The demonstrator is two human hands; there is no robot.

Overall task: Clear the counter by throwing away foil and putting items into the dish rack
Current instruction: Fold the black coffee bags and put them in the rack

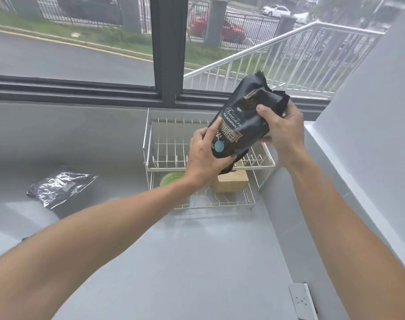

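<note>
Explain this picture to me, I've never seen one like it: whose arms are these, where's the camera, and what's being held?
There is no machine here. The camera sits on a person's head, looking down at their own arms. The left hand and right hand together hold a black coffee bag above a wire dish rack. On the rack's lower shelf sit a green bowl and a tan box. A shiny dark packet lies on the grey counter, left of the rack.
</note>
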